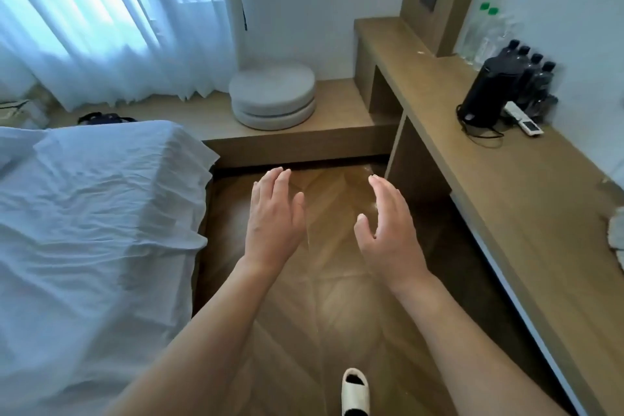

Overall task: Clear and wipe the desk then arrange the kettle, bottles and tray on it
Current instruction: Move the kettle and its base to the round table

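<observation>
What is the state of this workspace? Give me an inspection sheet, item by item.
Surface: wooden desk, mostly bare at the near end.
Job's things: black kettle beside the black-capped bottles and green-capped bottles at the wall; no tray seen.
Clutter: white remote by the kettle; white cloth at the right edge.
Grippers: left hand and right hand open, empty, over the floor.
Cables: kettle cord looped on the desk.
Surroundings: bed, cushions, curtains.

I see an open strip of wooden floor (324, 246) between the bed (94, 230) and the desk (506, 179). Far along the desk, the black kettle (484, 94), dark bottles (537, 78) and remote (523, 118) crowd the wall side; the near stretch lies bare.
</observation>
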`<state>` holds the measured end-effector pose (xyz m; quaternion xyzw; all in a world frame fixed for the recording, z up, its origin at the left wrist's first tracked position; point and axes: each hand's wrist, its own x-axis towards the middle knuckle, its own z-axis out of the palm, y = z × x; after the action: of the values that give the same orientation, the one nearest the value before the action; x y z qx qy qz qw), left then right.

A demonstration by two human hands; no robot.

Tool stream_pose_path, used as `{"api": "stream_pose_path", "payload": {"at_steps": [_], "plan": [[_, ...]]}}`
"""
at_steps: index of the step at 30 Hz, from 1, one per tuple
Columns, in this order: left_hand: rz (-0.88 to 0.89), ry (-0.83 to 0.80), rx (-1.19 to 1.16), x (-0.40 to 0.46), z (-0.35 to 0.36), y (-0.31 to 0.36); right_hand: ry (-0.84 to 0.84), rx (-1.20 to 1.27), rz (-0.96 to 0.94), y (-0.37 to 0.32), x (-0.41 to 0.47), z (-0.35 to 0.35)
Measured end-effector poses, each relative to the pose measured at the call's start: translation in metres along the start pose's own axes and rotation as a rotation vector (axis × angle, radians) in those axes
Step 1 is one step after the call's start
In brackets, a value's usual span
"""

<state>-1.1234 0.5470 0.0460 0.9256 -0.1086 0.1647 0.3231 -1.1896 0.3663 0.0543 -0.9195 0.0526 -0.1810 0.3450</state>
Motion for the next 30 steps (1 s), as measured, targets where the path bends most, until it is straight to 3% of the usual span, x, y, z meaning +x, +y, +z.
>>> {"api": "stream_pose_path", "payload": {"at_steps": [12, 25, 30], "plan": [[-0.087, 0.092, 0.093, 0.147, 0.019, -0.021, -0.101, 0.043, -0.103, 0.013, 0.167, 0.028], [-0.024, 0.131, 0.103, 0.390, 0.053, -0.130, -0.144, -0.012, -0.120, -0.003, 0.404, 0.139], [0.002, 0.078, 0.131, 0.488, 0.073, -0.166, -0.152, -0.045, -0.098, -0.009, 0.491, 0.176]]}}
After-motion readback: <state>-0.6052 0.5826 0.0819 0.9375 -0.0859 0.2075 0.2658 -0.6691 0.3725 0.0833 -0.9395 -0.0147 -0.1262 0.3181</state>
